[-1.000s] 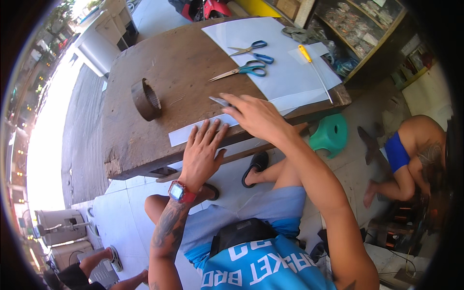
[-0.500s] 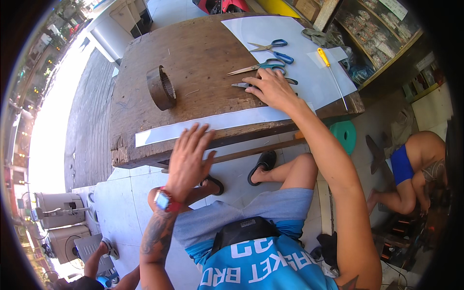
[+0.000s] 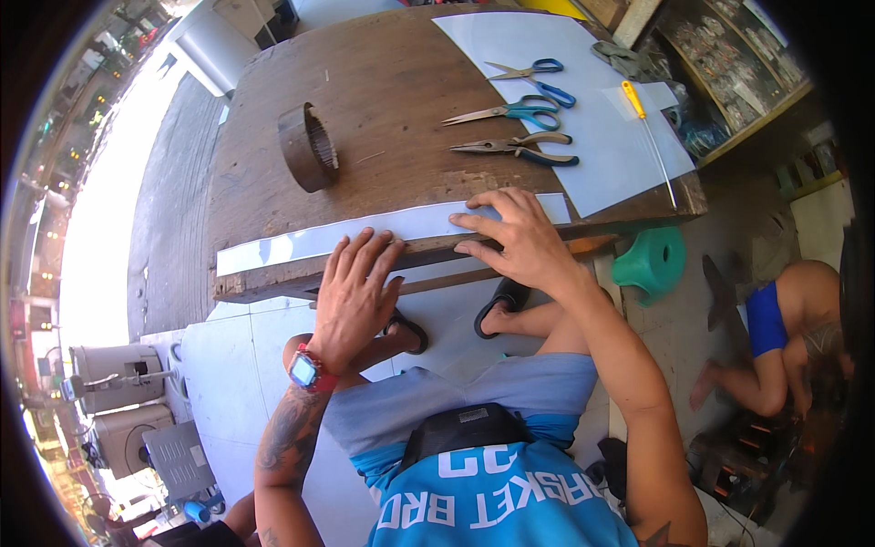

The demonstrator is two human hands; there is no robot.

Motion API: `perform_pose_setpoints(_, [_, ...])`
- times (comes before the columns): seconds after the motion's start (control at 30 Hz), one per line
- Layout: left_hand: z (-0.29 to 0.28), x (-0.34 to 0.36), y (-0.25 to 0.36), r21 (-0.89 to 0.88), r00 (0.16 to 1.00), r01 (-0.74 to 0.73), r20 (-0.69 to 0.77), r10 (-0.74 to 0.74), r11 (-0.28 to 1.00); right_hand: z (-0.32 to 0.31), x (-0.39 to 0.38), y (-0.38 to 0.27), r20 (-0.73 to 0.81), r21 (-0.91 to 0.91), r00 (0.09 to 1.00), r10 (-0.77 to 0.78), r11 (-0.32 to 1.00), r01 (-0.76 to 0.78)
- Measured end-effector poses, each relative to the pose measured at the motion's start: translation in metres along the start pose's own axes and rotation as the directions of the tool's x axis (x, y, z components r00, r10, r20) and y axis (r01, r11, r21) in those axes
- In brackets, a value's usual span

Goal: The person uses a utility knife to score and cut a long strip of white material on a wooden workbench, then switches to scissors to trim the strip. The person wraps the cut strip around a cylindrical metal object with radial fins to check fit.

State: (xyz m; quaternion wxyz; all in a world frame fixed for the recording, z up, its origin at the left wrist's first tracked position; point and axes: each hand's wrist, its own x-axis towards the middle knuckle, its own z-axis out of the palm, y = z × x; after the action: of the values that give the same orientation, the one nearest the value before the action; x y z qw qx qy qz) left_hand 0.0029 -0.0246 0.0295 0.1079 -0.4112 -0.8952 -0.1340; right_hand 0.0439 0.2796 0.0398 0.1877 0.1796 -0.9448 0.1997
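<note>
A long, narrow white strip (image 3: 301,244) lies along the near edge of the wooden table. My left hand (image 3: 351,296) rests its fingertips on the strip's near edge, fingers extended and thumb apart, holding nothing. Farther right, my right hand (image 3: 524,242) is spread over the same strip with its fingertips touching it. Beyond that hand lie long-nose pliers (image 3: 515,149) with dark handles. Teal-handled scissors (image 3: 506,112) sit behind them, and blue-handled scissors (image 3: 533,78) farther back. A brown ring-shaped piece (image 3: 299,155) with a ridged inside stands on the table's left half.
A large white sheet (image 3: 606,173) covers the table's right side, with a yellow-handled screwdriver (image 3: 635,102) on it. A green stool (image 3: 649,264) stands by the right corner. Another person (image 3: 775,337) crouches at the right. Shelves (image 3: 729,68) hold packed items.
My right hand has left the pliers, which stay on the table, and come down onto the strip. The strip has shifted left under my hands.
</note>
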Motion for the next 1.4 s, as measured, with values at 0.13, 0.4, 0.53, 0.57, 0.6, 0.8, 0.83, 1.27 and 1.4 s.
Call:
perform_pose_setpoints(0.13, [0.008, 0.004, 0.011, -0.077, 0.999, -0.052, 0.004, 0.052, 0.996, 0.020, 0.013, -0.009, -0.019, 0.071, 0.999, -0.048, 0.996, 0.049])
perform_pose_setpoints(0.4, [0.015, 0.035, 0.015, -0.245, 0.991, 0.032, -0.117, -0.063, 0.969, 0.012, 0.014, 0.004, -0.006, 0.253, 0.999, -0.044, 0.966, 0.044])
perform_pose_setpoints(0.53, [0.018, 0.053, 0.025, -0.227, 0.970, 0.125, -0.176, -0.167, 0.966, 0.008, 0.010, 0.011, -0.026, 0.180, 0.997, -0.077, 0.980, 0.081])
perform_pose_setpoints(0.57, [0.018, 0.056, 0.026, -0.220, 0.969, 0.132, -0.177, -0.172, 0.967, 0.008, 0.009, 0.012, -0.032, 0.171, 0.996, -0.081, 0.981, 0.086])
perform_pose_setpoints(0.6, [0.018, 0.058, 0.027, -0.217, 0.969, 0.137, -0.175, -0.176, 0.967, 0.008, 0.009, 0.013, -0.024, 0.162, 0.996, -0.087, 0.983, 0.090])
perform_pose_setpoints(0.8, [0.019, 0.062, 0.026, -0.245, 0.970, 0.054, -0.216, -0.109, 0.968, 0.008, 0.008, 0.013, -0.034, 0.186, 0.996, -0.080, 0.979, 0.085])
perform_pose_setpoints(0.83, [0.020, 0.064, 0.026, -0.271, 0.974, 0.046, -0.201, -0.103, 0.961, 0.009, 0.009, 0.013, -0.030, 0.183, 0.996, -0.081, 0.980, 0.085])
perform_pose_setpoints(1.27, [0.019, 0.072, 0.042, -0.338, 0.962, 0.213, -0.092, -0.258, 0.917, -0.009, 0.011, 0.023, 0.147, -0.105, 0.926, -0.347, 0.926, 0.364])
perform_pose_setpoints(1.4, [0.020, 0.073, 0.042, -0.317, 0.965, 0.183, -0.123, -0.231, 0.931, -0.015, 0.005, 0.019, 0.178, -0.079, 0.896, -0.406, 0.902, 0.425])
